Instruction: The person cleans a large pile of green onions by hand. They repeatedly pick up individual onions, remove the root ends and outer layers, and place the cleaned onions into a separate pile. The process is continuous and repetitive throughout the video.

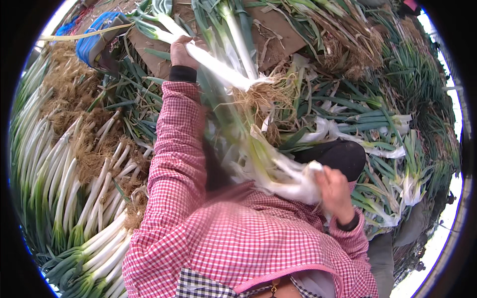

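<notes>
My left hand [185,53] grips a large green onion [218,69] around its white shank. The stalk slants down to the right, and its brown roots [261,95] hang at the lower end. Another green onion [238,43] lies just beyond it on the brown board [277,41]. Lower right, close to my apron, my right hand [335,192] is closed on a loose bunch of pale outer leaves [287,182]. Those leaves are blurred, and whether they still join the held stalk cannot be told.
Rows of white-shanked green onions [59,175] fill the left side, roots inward. Stripped leaves [372,130] litter the right, around my dark-clad knee [331,156]. Unpeeled onions with dry leaves [346,33] lie at the upper right. A blue and grey item [98,37] sits upper left.
</notes>
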`<state>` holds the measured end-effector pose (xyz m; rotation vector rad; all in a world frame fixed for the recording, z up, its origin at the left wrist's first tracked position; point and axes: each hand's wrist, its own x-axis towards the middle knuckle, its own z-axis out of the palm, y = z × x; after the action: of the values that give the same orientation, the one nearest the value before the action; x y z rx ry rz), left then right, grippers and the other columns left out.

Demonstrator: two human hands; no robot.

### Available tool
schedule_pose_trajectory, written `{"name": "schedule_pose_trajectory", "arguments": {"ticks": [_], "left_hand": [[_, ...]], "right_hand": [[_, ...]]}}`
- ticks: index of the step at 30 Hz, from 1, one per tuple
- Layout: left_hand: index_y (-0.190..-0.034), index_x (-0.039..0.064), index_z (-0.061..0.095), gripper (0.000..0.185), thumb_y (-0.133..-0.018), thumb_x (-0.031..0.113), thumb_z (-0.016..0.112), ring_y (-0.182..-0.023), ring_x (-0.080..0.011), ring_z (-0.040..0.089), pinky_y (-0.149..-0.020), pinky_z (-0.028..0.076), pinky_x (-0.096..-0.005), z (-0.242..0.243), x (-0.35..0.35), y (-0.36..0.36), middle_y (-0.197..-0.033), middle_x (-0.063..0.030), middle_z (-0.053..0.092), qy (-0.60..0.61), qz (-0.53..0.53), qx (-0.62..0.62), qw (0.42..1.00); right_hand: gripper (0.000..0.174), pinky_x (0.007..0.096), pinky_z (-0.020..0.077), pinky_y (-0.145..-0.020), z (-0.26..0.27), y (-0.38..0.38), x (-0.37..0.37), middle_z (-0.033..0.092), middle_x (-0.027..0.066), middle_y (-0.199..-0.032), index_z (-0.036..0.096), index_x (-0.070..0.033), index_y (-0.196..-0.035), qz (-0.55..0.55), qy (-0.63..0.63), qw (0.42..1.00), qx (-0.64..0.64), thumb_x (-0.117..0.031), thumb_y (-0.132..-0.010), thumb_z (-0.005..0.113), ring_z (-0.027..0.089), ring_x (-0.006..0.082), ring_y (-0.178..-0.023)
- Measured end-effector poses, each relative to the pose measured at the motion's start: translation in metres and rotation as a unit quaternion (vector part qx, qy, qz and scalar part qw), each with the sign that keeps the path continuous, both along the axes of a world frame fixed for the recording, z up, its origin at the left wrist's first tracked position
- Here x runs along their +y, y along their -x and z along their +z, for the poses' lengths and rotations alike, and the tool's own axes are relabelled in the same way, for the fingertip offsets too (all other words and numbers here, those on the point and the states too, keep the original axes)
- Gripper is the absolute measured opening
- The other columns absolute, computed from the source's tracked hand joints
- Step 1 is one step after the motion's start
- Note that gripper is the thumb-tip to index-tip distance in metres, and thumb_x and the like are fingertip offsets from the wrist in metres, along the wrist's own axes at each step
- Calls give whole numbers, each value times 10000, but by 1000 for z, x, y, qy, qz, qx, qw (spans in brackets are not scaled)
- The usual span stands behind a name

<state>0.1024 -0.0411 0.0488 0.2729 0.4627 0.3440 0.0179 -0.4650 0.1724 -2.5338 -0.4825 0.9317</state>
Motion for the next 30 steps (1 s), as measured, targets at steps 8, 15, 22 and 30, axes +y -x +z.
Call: {"name": "schedule_pose_trajectory", "arguments": {"ticks": [8,15,22,30], "left_hand": [[-833,2,443,120,-759,89,482,-622,-185,500,-615,461,-318,-19,-32,28,-724,-76,486,-138,-94,-5,986],[-928,6,488,186,-777,115,494,-669,-194,537,-643,481,-320,14,-24,55,-796,-83,532,82,-145,-83,983],[-976,-66,472,282,-799,154,487,-787,-275,568,-758,485,-352,18,-51,34,-899,-162,558,39,-63,-81,994],[-960,-43,525,385,-799,299,451,-767,-284,588,-746,490,-374,-2,-68,22,-836,-155,582,-69,-19,-66,995]], "right_hand": [[275,393,454,-782,-140,-126,124,601,207,-970,605,-9,-1004,35,-259,939,-225,-222,-849,525,585,356,-892],[381,405,456,-767,-169,-154,205,598,173,-921,565,-12,-965,-4,-49,988,-148,-312,-741,639,576,341,-881],[285,377,413,-736,-78,-128,183,545,107,-850,530,-30,-880,170,-23,826,-536,-224,-704,645,565,259,-804],[459,318,470,-769,-98,-77,173,538,115,-931,513,-23,-1079,260,-147,898,-323,-214,-701,690,555,256,-865]]}}
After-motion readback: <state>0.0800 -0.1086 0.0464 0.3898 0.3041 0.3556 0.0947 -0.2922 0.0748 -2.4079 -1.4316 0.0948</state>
